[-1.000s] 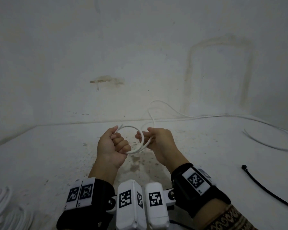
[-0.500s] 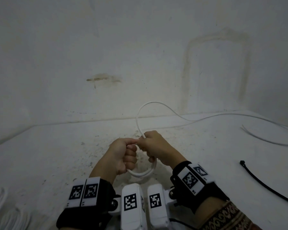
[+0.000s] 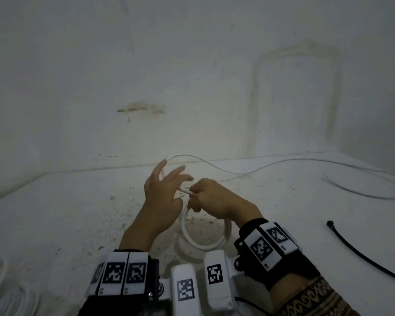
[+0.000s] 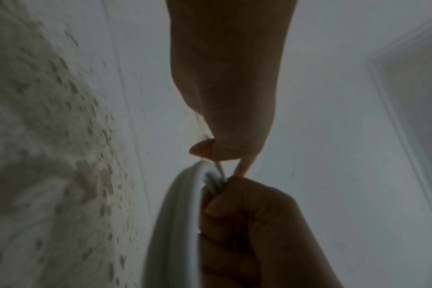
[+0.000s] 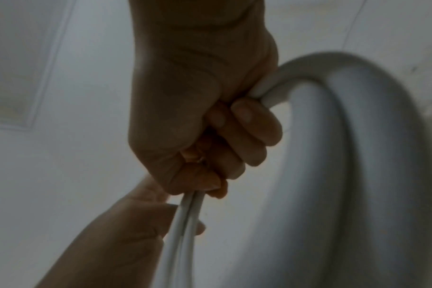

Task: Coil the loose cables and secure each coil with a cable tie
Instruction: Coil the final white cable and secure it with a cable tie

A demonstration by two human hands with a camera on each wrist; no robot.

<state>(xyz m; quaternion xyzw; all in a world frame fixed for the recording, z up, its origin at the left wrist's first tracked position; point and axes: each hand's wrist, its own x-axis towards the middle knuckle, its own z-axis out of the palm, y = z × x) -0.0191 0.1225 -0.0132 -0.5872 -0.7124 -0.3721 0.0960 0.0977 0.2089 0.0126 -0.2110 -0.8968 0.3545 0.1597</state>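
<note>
Cable (image 3: 205,236), white, is being held as a small coil of about two turns hanging below the right hand (image 3: 217,201), just above the speckled white surface (image 3: 55,213). The right hand is being kept clenched around the top of the coil; the right wrist view shows two strands (image 5: 188,220) being pinched side by side where they leave the fist. The left hand (image 3: 162,197) is being held with its fingers spread and relaxed, grasping nothing, just left of the right hand and at the near end of the free run. Whether its fingertips are touching the cable cannot be told, owing to blur.

The loose remainder (image 3: 283,163) is being led away from the hands forward and to the right, its long axis running across the far part of the surface before curving back at the right edge. The left hand is judged to be the nearer one for drawing the next turn; the slack must be brought leftward and back to the fist.

A black cable tie (image 3: 363,254) is lying on the surface to the right, well apart from the coil and nearer the right hand. Finished white coils (image 3: 0,290) are lying at the lower left. Nothing is standing between the hands and the slack.
</note>
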